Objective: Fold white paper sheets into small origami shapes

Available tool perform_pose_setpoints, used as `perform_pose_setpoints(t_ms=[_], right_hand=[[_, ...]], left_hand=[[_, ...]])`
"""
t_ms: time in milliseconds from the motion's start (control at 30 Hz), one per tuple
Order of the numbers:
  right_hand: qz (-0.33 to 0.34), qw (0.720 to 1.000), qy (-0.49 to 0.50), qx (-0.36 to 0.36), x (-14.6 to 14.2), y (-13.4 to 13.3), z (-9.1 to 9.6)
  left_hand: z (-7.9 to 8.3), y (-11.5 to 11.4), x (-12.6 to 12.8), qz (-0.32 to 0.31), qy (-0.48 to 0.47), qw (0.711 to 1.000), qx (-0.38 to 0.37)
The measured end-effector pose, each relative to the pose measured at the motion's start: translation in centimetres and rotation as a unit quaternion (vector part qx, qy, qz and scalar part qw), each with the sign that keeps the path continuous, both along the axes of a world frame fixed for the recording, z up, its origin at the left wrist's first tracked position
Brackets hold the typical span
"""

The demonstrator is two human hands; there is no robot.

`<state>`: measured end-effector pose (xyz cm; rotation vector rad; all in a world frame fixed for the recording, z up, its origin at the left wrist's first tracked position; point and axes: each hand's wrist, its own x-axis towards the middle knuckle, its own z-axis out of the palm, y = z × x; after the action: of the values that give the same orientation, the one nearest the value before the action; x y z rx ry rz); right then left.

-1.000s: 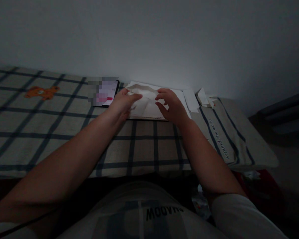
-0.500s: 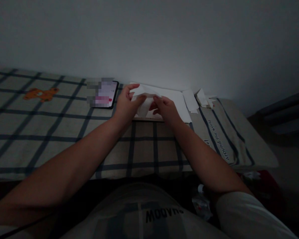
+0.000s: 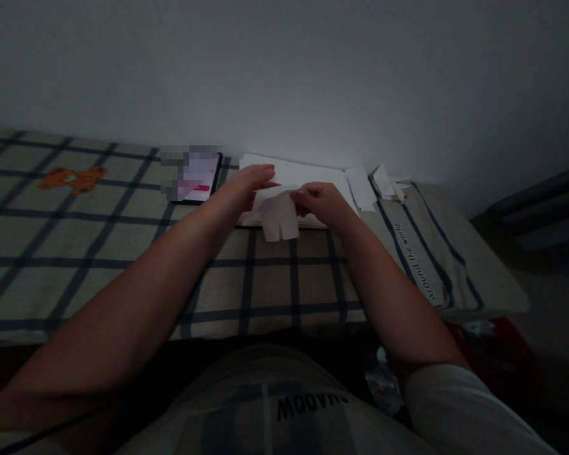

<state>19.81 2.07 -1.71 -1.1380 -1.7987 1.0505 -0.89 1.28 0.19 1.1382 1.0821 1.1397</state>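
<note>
A folded piece of white paper [image 3: 279,215] hangs between both my hands, lifted a little above the bed. My right hand [image 3: 323,203] pinches its upper right edge with closed fingers. My left hand [image 3: 243,193] is at its upper left edge, fingers stretched forward along the fold and touching the paper. Under and behind the hands lies a flat stack of white sheets [image 3: 308,177] on a board.
A phone with a lit screen [image 3: 194,180] lies left of the sheets. Loose paper scraps [image 3: 377,184] sit to the right near the wall. The bed has a checked cover [image 3: 99,253] with an orange bear print [image 3: 73,179]; a striped pillow [image 3: 436,253] lies right.
The paper went from lying spread on the stack to being folded smaller and lifted toward me. Both hands drew closer together, then pulled slightly back from the wall.
</note>
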Motion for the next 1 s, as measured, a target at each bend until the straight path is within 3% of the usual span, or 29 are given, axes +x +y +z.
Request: perform_pose_setpoints(t_ms=[100,200,400,567,767,1000], right_hand=[[0.007,1.000,-0.019,0.006,0.0,-0.2,0.3],[-0.025,1.000,-0.018,0.004,-0.1,-0.3,0.4],[-0.088,0.995,0.041,-0.020,-0.8,-0.5,0.3],[-0.122,0.988,0.080,-0.048,-1.4,-0.9,0.6],[-0.118,0.976,0.145,-0.112,-1.8,-0.9,0.6],[-0.108,0.969,0.179,-0.129,-1.8,-1.0,0.7]], left_hand=[[-0.3,-0.2,0.2,-0.073,0.073,0.994,-0.029],[-0.5,-0.6,0.4,-0.100,0.100,0.989,-0.048],[-0.6,-0.7,0.4,-0.031,0.077,0.996,0.010],[-0.7,-0.5,0.4,-0.029,0.104,0.994,0.013],[-0.9,-0.3,0.4,-0.008,0.126,0.991,0.038],[-1.0,-0.3,0.5,0.002,0.120,0.992,0.036]])
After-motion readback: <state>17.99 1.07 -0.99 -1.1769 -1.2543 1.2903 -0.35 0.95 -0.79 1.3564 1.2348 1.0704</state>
